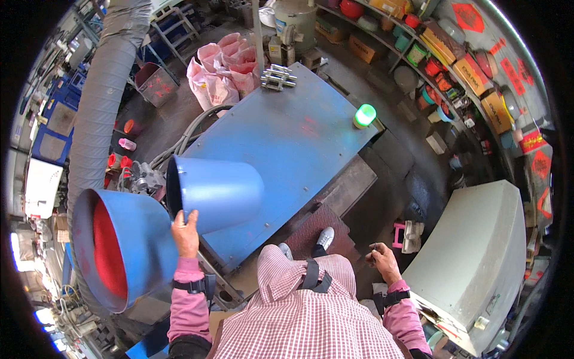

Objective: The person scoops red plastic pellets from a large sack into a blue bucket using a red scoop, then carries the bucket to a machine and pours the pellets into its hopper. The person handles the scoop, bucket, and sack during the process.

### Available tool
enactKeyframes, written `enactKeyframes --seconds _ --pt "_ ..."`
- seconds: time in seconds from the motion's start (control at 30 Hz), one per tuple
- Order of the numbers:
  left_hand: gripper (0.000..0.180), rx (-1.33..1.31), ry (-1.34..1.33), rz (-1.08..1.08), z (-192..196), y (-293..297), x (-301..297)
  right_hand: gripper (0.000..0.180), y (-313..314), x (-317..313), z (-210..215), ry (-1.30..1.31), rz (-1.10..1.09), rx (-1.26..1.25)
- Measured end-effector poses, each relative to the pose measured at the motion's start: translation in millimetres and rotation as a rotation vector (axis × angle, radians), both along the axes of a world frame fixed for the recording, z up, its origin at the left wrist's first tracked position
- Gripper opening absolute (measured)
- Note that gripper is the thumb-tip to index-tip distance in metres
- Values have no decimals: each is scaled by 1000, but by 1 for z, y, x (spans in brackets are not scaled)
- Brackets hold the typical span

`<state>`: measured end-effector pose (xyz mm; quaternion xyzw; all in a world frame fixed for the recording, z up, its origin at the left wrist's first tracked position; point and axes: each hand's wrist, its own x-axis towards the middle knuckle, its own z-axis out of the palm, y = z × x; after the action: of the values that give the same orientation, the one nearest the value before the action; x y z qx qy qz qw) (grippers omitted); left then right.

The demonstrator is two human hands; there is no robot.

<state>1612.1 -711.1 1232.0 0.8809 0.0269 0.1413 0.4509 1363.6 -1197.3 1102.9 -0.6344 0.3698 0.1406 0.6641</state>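
A smooth blue bucket-shaped vessel (222,190) lies tilted on its side over the blue metal platform (275,137), its dark open mouth facing left. My left hand (186,234) grips the lower edge of that mouth, thumb up against the rim. Just left of it stands a larger blue drum (146,242), tipped so its red inside (109,251) shows. Over on the right, away from the platform, my right hand (383,261) is curled closed near my apron; a small dark tip shows at its fingers, too small to name.
A green lamp (364,115) glows at the platform's right corner, and metal bars (278,77) lie at its far end. Pink-white sacks (221,75) stand behind. A thick grey duct (101,119) runs down the left. A pale cabinet (472,251) stands at right, below laden shelves (430,57).
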Motion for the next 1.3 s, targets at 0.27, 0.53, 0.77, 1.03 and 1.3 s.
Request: enactKeyframes --seconds 0.27,0.53,0.77,1.03,1.3 --pt "22 341 -182 -30 16 -76 50 23 -49 -108 -64 292 -241 -16" --pt "23 13 48 -255 25 -176 77 23 -79 -161 -111 368 -301 -13" --pt "19 -127 333 -521 7 -267 63 22 -88 -151 -93 297 -366 57" --pt "20 62 357 -972 -15 -362 51 22 -27 -201 -69 384 -558 53" --pt "31 130 334 -1178 -40 -421 34 19 25 -242 -122 460 -675 105"
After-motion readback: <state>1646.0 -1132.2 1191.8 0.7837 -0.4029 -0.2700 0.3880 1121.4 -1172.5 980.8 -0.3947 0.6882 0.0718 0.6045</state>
